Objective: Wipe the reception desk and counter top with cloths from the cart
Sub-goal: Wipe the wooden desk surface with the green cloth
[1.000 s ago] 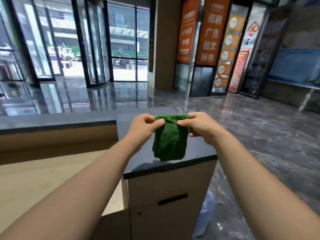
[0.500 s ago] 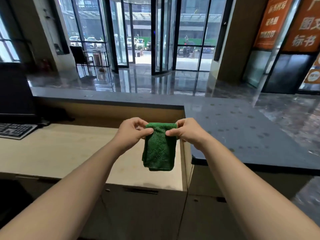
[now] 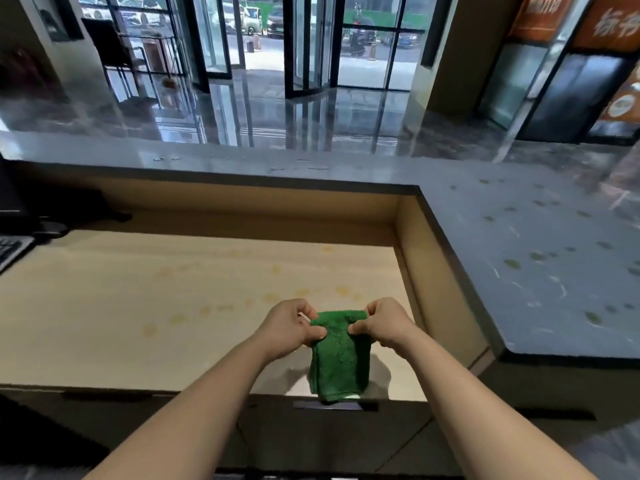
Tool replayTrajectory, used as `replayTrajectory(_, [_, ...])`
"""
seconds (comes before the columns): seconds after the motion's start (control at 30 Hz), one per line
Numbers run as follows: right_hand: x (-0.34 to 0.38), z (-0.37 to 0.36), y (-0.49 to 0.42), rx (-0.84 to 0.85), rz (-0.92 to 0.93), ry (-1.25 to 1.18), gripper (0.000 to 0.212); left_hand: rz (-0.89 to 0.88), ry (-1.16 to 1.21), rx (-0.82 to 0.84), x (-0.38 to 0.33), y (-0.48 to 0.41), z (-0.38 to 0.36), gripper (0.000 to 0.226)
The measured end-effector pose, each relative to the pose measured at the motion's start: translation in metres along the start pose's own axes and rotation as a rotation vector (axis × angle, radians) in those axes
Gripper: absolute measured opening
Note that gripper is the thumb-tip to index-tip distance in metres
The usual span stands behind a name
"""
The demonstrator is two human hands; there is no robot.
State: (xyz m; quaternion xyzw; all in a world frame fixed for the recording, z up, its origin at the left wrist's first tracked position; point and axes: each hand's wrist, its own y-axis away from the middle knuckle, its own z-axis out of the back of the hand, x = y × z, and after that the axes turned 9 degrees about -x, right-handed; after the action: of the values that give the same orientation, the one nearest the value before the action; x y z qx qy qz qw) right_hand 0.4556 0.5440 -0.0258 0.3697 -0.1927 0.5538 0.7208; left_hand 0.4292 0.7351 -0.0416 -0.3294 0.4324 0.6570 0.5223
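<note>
Beige desk (image 3: 138,323) below; green cloth (image 3: 339,358) hangs between left hand (image 3: 289,329), right hand (image 3: 384,323), both pinching top corners.

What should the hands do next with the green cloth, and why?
Probably lower the green cloth flat onto the pale desk and start wiping forward. The left hand and right hand pinch its top corners, so it hangs folded near the desk's front edge, and yellowish spots lie on the desk just beyond the hands.
</note>
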Motion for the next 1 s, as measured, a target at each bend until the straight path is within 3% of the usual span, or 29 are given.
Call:
replayTrajectory(0.27, [-0.006, -0.039, -0.029, -0.316, -0.065, 0.1, 0.027, 0.048, 0.168, -0.008, 0.026, -0.057, -0.018, 0.022])
replayTrajectory(0.33, [-0.011, -0.043, -0.03, -0.345, -0.057, 0.135, 0.012, 0.064, 0.245, 0.031, 0.032, -0.064, -0.018, 0.026])
replayTrajectory(0.4, [-0.017, -0.046, -0.025, -0.374, -0.009, 0.274, 0.031, 0.059, 0.231, 0.054, 0.044, -0.07, -0.012, 0.033])
replayTrajectory(0.53, [-0.033, -0.06, -0.011, -0.392, 0.353, 0.589, 0.047, 0.003, -0.045, 0.023, 0.078, -0.073, 0.02, 0.048])
replayTrajectory(0.63, [-0.038, -0.082, -0.009, -0.31, 0.471, 0.713, 0.06, -0.01, -0.371, 0.098, 0.09, -0.065, 0.047, 0.083])
replayTrajectory(0.77, [-0.037, -0.103, -0.023, -0.076, 0.431, 0.682, 0.083, -0.114, -0.769, 0.269, 0.1, -0.054, 0.058, 0.112])
replayTrajectory(1.0, [-0.035, -0.145, -0.04, -0.161, 0.293, 0.731, 0.076, -0.181, -0.908, 0.294, 0.111, -0.061, 0.051, 0.13])
